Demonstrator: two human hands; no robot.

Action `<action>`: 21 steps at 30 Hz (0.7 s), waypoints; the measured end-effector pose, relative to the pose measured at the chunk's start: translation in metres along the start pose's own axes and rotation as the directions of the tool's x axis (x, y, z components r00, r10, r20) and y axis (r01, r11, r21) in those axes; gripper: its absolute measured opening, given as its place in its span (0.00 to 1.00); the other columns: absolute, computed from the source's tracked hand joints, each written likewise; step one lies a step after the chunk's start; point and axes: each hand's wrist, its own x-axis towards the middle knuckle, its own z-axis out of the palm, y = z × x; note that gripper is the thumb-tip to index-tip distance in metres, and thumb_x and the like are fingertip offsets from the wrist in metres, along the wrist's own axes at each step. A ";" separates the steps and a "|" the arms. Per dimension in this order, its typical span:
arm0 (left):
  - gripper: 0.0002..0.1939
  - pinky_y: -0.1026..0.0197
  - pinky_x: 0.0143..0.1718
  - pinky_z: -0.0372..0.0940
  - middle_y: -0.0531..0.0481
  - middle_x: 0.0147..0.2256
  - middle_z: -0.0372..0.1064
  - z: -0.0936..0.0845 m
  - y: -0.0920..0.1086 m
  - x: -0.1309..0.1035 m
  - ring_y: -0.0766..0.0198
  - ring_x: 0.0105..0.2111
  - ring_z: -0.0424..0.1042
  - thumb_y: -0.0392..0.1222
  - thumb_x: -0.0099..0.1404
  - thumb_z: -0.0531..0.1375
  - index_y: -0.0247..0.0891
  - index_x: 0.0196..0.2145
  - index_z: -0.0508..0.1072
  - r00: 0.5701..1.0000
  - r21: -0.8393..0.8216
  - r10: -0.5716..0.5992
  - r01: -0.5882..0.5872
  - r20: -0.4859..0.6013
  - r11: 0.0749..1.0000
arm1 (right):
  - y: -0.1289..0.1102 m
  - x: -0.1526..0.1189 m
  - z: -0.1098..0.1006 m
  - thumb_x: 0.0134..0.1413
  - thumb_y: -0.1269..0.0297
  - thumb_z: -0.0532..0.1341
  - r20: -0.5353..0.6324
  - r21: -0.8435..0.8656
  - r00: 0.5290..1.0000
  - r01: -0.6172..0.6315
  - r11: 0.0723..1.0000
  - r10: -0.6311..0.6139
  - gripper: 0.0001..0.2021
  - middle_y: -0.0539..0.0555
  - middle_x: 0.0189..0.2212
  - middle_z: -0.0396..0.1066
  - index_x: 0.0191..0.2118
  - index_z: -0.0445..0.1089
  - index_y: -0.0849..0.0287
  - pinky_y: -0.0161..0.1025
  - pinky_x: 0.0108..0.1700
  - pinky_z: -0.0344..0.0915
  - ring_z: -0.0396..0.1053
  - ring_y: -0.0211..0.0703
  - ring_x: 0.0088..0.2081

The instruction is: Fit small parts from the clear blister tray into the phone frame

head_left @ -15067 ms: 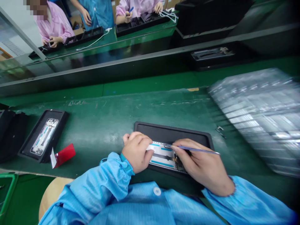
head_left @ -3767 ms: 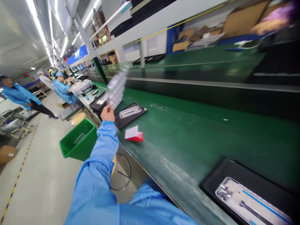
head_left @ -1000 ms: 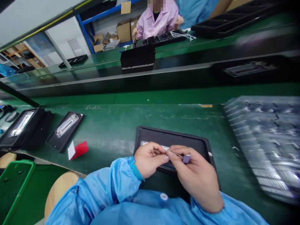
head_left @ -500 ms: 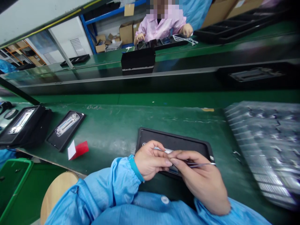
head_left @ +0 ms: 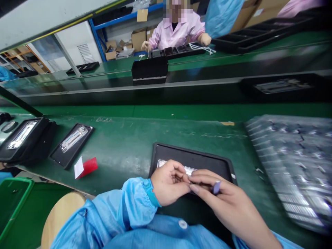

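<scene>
A black tray lies on the green bench in front of me, with a silver phone frame in it, mostly hidden by my hands. My left hand hovers over the frame with its fingertips pinched together at something too small to make out. My right hand meets it from the right and grips metal tweezers, whose tips point at the left fingertips.
A stack of clear blister trays fills the right. At left lie a black tray with a phone frame, thicker stacked trays, a red-and-white card and a green bin. A person in pink works across the conveyor.
Both hands have sunk slightly toward me over the tray. The tweezers have turned from lying level to pointing more end-on. The black box on the far conveyor has drifted left.
</scene>
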 end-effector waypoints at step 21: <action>0.08 0.56 0.46 0.74 0.47 0.39 0.81 -0.019 0.018 -0.017 0.59 0.38 0.79 0.39 0.68 0.67 0.40 0.44 0.75 0.985 0.487 0.169 -0.161 0.028 0.858 | 0.019 -0.016 -0.009 0.70 0.65 0.60 0.227 -0.468 0.877 0.479 0.742 -0.423 0.11 0.57 0.48 0.82 0.51 0.79 0.52 0.39 0.44 0.80 0.83 0.47 0.44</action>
